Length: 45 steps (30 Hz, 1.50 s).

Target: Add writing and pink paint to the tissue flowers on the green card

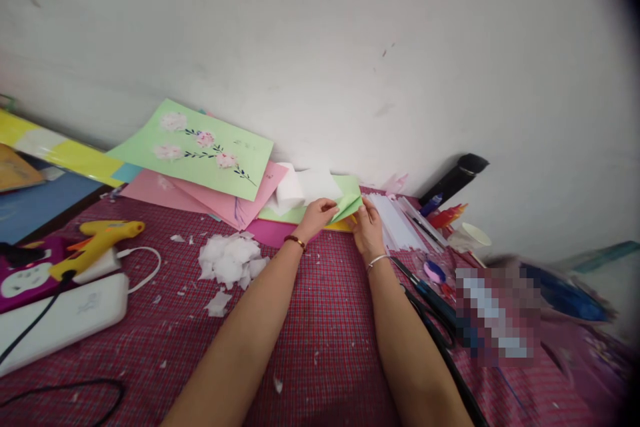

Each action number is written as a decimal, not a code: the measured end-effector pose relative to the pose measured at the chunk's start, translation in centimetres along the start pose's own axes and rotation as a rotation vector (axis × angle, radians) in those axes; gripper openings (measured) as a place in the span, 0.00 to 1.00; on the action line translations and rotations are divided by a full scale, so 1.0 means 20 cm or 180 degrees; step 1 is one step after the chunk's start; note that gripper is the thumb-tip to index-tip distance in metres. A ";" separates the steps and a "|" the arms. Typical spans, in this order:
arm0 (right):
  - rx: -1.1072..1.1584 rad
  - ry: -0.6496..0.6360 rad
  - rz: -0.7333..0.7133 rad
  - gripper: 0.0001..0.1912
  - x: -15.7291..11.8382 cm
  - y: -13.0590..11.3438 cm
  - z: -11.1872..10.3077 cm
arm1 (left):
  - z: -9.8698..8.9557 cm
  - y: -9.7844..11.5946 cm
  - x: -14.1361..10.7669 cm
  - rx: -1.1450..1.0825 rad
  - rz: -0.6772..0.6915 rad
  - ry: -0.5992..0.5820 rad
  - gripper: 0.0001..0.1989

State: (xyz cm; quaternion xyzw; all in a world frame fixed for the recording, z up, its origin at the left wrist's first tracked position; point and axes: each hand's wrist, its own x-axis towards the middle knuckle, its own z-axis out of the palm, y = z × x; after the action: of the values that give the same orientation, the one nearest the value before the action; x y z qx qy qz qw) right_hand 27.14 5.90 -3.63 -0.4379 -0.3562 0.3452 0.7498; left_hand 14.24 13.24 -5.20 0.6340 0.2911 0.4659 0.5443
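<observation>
Both arms reach toward the wall at the back of the table. My left hand (320,215) pinches the near edge of a light green paper sheet (349,201), which lifts in a fold there. At the sheet's right corner, my right hand (369,225) has its fingers closed on the same paper. A yellow sheet (340,227) and a magenta sheet (280,232) lie under it. A white tissue roll (290,189) rests on the papers just left of my hands. Nearer to me is a heap of torn white tissue pieces (231,259).
A green card with pink tissue flowers (210,153) lies on pink sheets (160,190). At left are a yellow glue gun (95,243) and a white box-like device (70,320). White sticks (397,221), a paper cup (473,236) and dark cables or tools lie at right.
</observation>
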 end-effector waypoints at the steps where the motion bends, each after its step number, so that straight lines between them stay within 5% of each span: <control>1: -0.0067 0.0027 -0.0006 0.21 0.00 0.00 0.00 | 0.00 0.00 0.00 0.0034 0.0001 -0.0004 0.08; 14: -0.1231 0.0538 -0.0599 0.15 0.07 0.06 -0.10 | 0.05 -0.01 -0.01 0.1030 0.0155 -0.0307 0.11; 19: -0.1633 0.0186 -0.0995 0.16 0.04 0.02 -0.06 | 0.05 -0.02 0.00 0.1117 0.0176 -0.0393 0.11; 24: -0.1707 -0.0057 -0.1029 0.16 0.02 0.05 -0.03 | 0.03 -0.02 0.00 0.0981 0.0145 -0.0436 0.11; 45: -0.1682 0.0245 -0.0879 0.16 0.01 0.05 -0.06 | 0.01 0.04 0.00 0.0463 -0.0051 -0.0363 0.08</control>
State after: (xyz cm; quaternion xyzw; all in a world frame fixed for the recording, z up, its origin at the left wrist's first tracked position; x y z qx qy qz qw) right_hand 28.07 5.89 -5.01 -0.5781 -0.4611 0.1185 0.6627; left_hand 14.28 13.04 -4.48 0.6950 0.2977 0.4023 0.5162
